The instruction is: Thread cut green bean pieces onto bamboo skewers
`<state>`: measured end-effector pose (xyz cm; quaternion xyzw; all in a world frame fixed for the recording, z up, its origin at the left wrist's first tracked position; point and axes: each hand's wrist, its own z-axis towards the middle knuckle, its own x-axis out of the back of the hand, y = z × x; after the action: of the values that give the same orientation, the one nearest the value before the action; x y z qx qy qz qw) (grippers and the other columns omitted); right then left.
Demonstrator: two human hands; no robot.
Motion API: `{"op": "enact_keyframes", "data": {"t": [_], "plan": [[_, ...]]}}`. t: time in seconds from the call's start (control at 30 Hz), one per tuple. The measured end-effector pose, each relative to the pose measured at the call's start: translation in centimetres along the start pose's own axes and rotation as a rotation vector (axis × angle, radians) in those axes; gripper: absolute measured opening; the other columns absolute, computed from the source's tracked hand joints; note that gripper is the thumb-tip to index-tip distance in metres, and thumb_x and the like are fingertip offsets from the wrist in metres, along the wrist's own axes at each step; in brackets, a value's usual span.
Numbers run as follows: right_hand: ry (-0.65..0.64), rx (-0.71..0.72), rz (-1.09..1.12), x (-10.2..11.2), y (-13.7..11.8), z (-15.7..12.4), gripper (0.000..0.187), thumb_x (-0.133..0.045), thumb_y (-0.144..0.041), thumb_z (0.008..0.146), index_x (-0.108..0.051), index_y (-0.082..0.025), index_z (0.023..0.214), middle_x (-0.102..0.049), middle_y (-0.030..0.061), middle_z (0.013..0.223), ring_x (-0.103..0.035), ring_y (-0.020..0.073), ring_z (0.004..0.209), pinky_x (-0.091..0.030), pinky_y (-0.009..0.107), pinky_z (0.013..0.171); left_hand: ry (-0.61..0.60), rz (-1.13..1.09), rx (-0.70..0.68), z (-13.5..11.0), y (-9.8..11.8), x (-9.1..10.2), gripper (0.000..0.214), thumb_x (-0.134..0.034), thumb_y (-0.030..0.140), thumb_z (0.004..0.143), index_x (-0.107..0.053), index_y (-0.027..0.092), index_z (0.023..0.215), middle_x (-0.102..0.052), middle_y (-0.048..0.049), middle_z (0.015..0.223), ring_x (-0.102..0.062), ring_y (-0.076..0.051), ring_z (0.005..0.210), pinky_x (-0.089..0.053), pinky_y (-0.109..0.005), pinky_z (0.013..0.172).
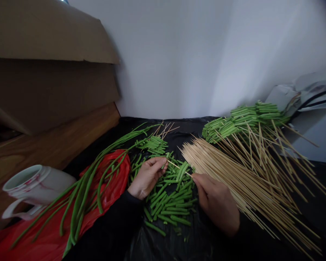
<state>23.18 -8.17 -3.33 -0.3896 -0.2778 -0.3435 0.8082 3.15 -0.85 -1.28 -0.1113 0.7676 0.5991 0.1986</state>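
Note:
My right hand point(217, 201) is closed around a thin bamboo skewer point(174, 165), which slants up and left from its fingers. Short pieces of green bean point(182, 172) are threaded crosswise on the skewer, near the right fingertips. At the skewer's other end, my left hand point(150, 174) is pinched shut; a small green bit shows beside its fingertips, and I cannot tell if it is held. Below both hands lies a loose pile of cut bean pieces point(176, 212) on black plastic sheeting point(149, 250). Bare bamboo skewers point(233, 170) lie bundled just right of my right hand.
Long uncut beans point(84, 192) lie across a red plastic bag point(116, 190) at left, by a white mug point(43, 185). Filled skewers of beans point(241, 119) are stacked back right, a smaller group point(153, 144) at the back. A cardboard box point(51, 79) stands left; a white wall point(179, 61) closes the back.

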Motion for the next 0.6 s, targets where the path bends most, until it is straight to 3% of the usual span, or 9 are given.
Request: {"op": "enact_keyframes", "data": {"t": [0.43, 0.6], "plan": [[-0.070, -0.061, 0.044, -0.11, -0.34, -0.10, 0.025, -0.036, -0.013, 0.092, -0.059, -0.019, 0.085, -0.062, 0.0025, 0.075, -0.061, 0.0153, 0.072, -0.039, 0.027, 0.067, 0.004, 0.038, -0.017, -0.20, -0.18, -0.13, 0.018, -0.081, 0.027, 0.067, -0.071, 0.013, 0.071, -0.062, -0.0008, 0.072, -0.054, -0.007, 0.069, -0.045, -0.018, 0.068], [-0.071, -0.050, 0.051, -0.21, -0.27, -0.18, 0.026, -0.035, -0.013, 0.093, -0.059, -0.019, 0.089, -0.063, 0.0026, 0.076, -0.061, 0.0148, 0.073, -0.039, 0.026, 0.068, -0.002, 0.052, -0.016, -0.24, -0.21, -0.08, 0.017, -0.080, 0.027, 0.068, -0.071, 0.013, 0.071, -0.062, -0.0011, 0.073, -0.054, -0.007, 0.069, -0.045, -0.018, 0.069]]}}
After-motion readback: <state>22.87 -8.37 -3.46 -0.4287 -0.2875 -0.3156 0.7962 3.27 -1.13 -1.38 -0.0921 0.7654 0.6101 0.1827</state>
